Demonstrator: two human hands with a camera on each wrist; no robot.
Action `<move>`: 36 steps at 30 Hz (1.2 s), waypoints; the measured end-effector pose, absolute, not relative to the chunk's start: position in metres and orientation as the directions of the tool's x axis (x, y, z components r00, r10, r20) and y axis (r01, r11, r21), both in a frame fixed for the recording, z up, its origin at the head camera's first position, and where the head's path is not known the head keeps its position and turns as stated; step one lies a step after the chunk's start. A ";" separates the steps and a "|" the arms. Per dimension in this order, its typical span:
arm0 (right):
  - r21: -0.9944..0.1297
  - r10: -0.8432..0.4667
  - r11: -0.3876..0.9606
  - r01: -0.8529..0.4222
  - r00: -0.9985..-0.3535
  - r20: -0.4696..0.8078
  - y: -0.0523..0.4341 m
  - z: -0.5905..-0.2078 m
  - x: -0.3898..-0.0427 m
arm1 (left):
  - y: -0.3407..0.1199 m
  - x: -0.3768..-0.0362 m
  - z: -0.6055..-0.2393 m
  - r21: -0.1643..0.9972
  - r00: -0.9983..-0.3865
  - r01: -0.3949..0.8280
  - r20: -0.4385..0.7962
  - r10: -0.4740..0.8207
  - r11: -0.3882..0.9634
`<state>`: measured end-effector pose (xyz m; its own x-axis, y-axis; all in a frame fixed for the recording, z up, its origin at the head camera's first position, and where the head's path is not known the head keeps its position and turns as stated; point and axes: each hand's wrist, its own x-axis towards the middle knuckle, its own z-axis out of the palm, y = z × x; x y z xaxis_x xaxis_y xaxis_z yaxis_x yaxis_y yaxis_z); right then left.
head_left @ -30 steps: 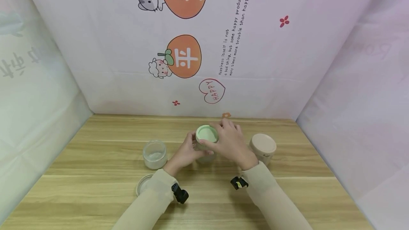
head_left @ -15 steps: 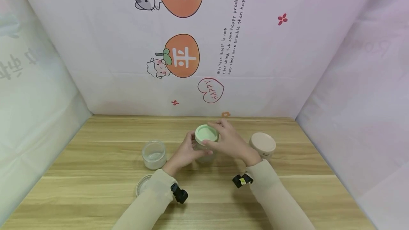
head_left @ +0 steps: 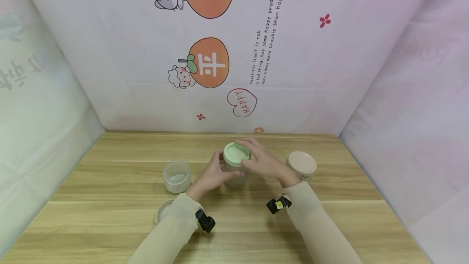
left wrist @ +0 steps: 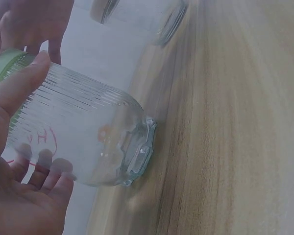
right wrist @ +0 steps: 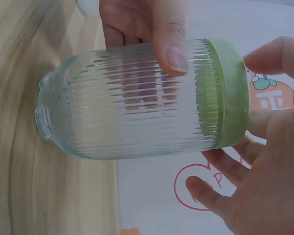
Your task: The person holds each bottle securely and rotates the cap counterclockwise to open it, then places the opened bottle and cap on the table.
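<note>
the left hand [head_left: 211,175] wraps the ribbed clear glass jar [head_left: 234,173] from the left, its fingers [left wrist: 24,85] curled round the glass wall with the thumb pressed on the ribs just below the rim. the right hand [head_left: 264,162] arches over the top, its fingers [right wrist: 272,55] spread and curled round the edge of the pale green round lid [head_left: 236,153], pinching its rim between thumb and fingertips. the jar stands upright near the middle of the wooden bench [head_left: 121,215], its base on the wood and its long axis vertical, lid pointing up. to its left stands an open clear glass jar [head_left: 177,176], with a loose clear lid [head_left: 164,211] lying near the left sleeve; to the right stands a beige-lidded jar [head_left: 302,165]. compared with a second ago, the right wrist has swung round towards the person and the fingers have shifted round the lid's rim, while the jar and the left hand have stayed put.
</note>
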<state>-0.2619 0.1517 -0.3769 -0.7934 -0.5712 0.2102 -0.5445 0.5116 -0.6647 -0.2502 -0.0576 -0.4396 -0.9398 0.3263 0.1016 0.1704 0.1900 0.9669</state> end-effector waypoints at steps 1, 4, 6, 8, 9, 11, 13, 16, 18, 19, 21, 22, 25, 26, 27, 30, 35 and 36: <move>-0.674 -0.571 0.503 -0.541 -0.793 0.211 0.151 -0.377 -0.262 | -0.058 -0.250 -0.440 0.967 -0.940 0.173 0.104 0.326 0.190; -0.689 -0.589 0.464 -0.557 -0.774 0.230 0.149 -0.380 -0.264 | -0.058 -0.250 -0.440 0.966 -0.940 0.173 0.104 0.324 0.193; -0.693 -0.610 0.436 -0.575 -0.754 0.242 0.147 -0.382 -0.265 | -0.058 -0.249 -0.440 0.968 -0.940 0.169 0.102 0.324 0.186; -0.700 -0.630 0.405 -0.587 -0.735 0.251 0.145 -0.384 -0.267 | -0.058 -0.248 -0.440 0.968 -0.940 0.168 0.101 0.325 0.185; -0.705 -0.637 0.394 -0.590 -0.728 0.254 0.144 -0.384 -0.267 | -0.058 -0.248 -0.440 0.969 -0.940 0.167 0.101 0.326 0.182; -0.718 -0.638 0.380 -0.583 -0.727 0.253 0.143 -0.385 -0.266 | -0.058 -0.248 -0.440 0.970 -0.940 0.165 0.101 0.325 0.177; -0.723 -0.628 0.385 -0.574 -0.737 0.252 0.143 -0.384 -0.264 | -0.058 -0.248 -0.440 0.971 -0.941 0.162 0.098 0.324 0.178; -0.708 -0.605 0.419 -0.568 -0.756 0.249 0.142 -0.383 -0.262 | -0.059 -0.248 -0.439 0.972 -0.940 0.158 0.094 0.327 0.174; -0.680 -0.584 0.458 -0.572 -0.771 0.256 0.141 -0.383 -0.261 | -0.058 -0.248 -0.439 0.973 -0.940 0.155 0.092 0.328 0.172; -0.659 -0.568 0.485 -0.575 -0.780 0.262 0.141 -0.383 -0.260 | -0.058 -0.248 -0.439 0.974 -0.940 0.153 0.091 0.328 0.169; -0.605 -0.531 0.547 -0.578 -0.799 0.283 0.140 -0.383 -0.258 | -0.058 -0.248 -0.439 0.974 -0.940 0.151 0.089 0.330 0.168; -0.577 -0.511 0.579 -0.576 -0.808 0.294 0.139 -0.383 -0.258 | -0.058 -0.249 -0.439 0.974 -0.940 0.146 0.083 0.330 0.171; -0.494 -0.449 0.671 -0.553 -0.833 0.323 0.138 -0.384 -0.254 | -0.058 -0.249 -0.439 0.974 -0.938 0.143 0.078 0.337 0.174; -0.476 -0.435 0.688 -0.548 -0.836 0.333 0.137 -0.384 -0.253 | -0.058 -0.249 -0.439 0.975 -0.938 0.142 0.077 0.338 0.173; -0.459 -0.423 0.702 -0.544 -0.838 0.345 0.137 -0.385 -0.252 | -0.058 -0.249 -0.440 0.976 -0.938 0.140 0.076 0.339 0.168; -0.423 -0.392 0.733 -0.532 -0.840 0.376 0.135 -0.386 -0.248 | -0.058 -0.248 -0.440 0.979 -0.939 0.131 0.073 0.336 0.153; -0.377 -0.353 0.765 -0.522 -0.830 0.432 0.132 -0.386 -0.246 | -0.057 -0.249 -0.441 0.982 -0.947 0.119 0.068 0.315 0.146; -0.371 -0.348 0.769 -0.521 -0.827 0.442 0.131 -0.386 -0.246 | -0.057 -0.250 -0.441 0.982 -0.947 0.118 0.068 0.314 0.144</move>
<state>-0.2457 0.1314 -0.3861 -0.8270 -0.3478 0.4417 -0.5212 0.7688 -0.3705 -0.2500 -0.0567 -0.4413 -0.9471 0.3137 0.0683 0.1185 0.1439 0.9825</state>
